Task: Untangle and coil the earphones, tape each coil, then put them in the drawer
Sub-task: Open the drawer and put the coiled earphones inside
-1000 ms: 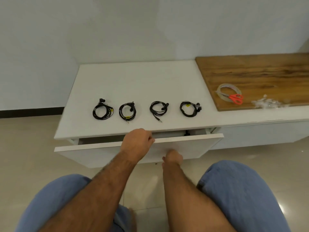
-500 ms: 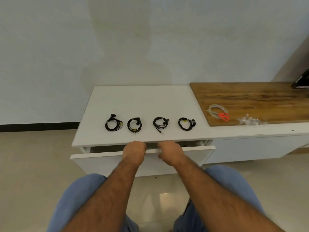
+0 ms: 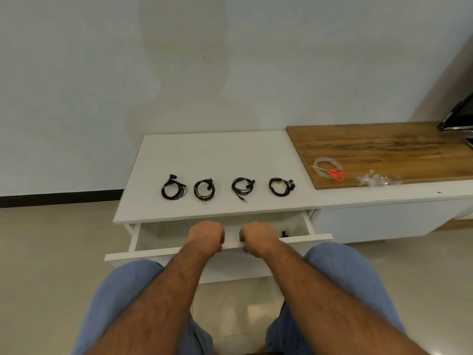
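Observation:
Several coiled black earphones lie in a row on the white cabinet top (image 3: pixel 215 155): the leftmost coil (image 3: pixel 173 190), a second coil (image 3: pixel 204 190), a third coil (image 3: pixel 242 187) and the rightmost coil (image 3: pixel 281 186). Below them the white drawer (image 3: pixel 143 253) stands partly pulled out. My left hand (image 3: pixel 206 235) and my right hand (image 3: pixel 257 235) both grip the top edge of the drawer front, fingers curled over it. A small black item (image 3: pixel 284 234) shows inside the drawer at the right.
A wooden board (image 3: pixel 378 147) covers the right of the cabinet, carrying a clear tape roll (image 3: pixel 328 161), orange-handled scissors (image 3: pixel 335 173) and crumpled clear plastic (image 3: pixel 372 179). A dark screen edge (image 3: pixel 458 116) sits far right. My knees in blue trousers flank the drawer.
My right hand rose from under the drawer front to its top edge beside the left. Both hands have pulled the drawer further out, and my head drew back and lifted.

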### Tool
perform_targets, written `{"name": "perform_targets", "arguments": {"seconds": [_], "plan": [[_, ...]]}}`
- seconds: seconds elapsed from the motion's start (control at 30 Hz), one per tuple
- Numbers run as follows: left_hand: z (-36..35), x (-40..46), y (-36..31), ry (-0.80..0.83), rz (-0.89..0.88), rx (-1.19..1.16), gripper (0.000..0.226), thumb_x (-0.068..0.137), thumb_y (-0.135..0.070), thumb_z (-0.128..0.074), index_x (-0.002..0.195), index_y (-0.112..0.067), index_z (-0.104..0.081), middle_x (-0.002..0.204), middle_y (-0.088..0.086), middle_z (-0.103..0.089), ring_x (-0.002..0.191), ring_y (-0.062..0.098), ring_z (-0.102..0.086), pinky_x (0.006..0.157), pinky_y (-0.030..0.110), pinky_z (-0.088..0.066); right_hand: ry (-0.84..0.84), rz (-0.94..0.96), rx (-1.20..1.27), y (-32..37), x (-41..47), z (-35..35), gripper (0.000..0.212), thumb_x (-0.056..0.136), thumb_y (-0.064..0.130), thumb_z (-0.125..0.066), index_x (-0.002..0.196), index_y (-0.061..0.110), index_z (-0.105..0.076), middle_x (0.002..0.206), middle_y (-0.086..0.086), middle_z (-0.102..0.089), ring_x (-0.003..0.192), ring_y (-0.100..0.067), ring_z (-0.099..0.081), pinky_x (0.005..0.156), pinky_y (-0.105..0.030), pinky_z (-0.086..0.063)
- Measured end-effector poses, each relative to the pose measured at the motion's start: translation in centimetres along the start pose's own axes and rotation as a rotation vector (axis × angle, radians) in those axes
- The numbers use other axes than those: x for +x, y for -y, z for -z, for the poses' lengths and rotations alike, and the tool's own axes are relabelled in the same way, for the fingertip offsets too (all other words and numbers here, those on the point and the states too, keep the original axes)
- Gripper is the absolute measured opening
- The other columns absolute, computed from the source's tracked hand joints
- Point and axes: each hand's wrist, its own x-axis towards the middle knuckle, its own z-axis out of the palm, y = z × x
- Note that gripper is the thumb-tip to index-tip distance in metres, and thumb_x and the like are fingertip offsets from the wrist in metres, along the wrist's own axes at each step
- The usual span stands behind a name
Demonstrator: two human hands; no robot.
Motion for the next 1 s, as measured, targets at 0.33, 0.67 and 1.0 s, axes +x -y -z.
{"name": "perform_targets", "arguments": {"seconds": [0.33,0.67,1.0], "plan": [[-0.2,-3.0,-1.0,0.106,-0.055,0.009,0.025,0.080,-0.027,-0.076,0.105,-0.023,-0.071,0.107,-0.002,-0.069,0.099,0.017,-0.064,0.083,0.030,-0.052,0.083,0.011,0.006,0.9,-3.0,-0.6,0.028,0.085,0.019,-0.072,0.112,0.017,-0.070,0.109,-0.006,-0.068,0.101,-0.026,-0.064,0.083,-0.034,-0.051],[-0.4,-3.4,-0.9,0.224,-0.058,-0.083,0.024,0.080,-0.026,-0.076,0.102,-0.018,-0.073,0.101,-0.001,-0.071,0.089,0.014,-0.065,0.080,0.029,-0.055,0.207,0.033,0.072,1.0,-3.9,-0.3,0.034,0.082,0.023,-0.076,0.114,0.012,-0.068,0.108,-0.006,-0.069,0.098,-0.024,-0.065,0.088,-0.038,-0.054],[2.9,1.1,-1.9,-0.357,0.022,-0.329,0.022,0.092,-0.042,-0.055,0.097,-0.028,-0.071,0.094,-0.010,-0.070,0.088,0.013,-0.063,0.078,0.032,-0.052,-0.317,-0.190,0.274,-7.7,2.1,8.0,0.019,0.087,0.014,-0.059,0.098,0.019,-0.073,0.102,-0.004,-0.072,0.096,-0.024,-0.066,0.078,-0.030,-0.051]]}}
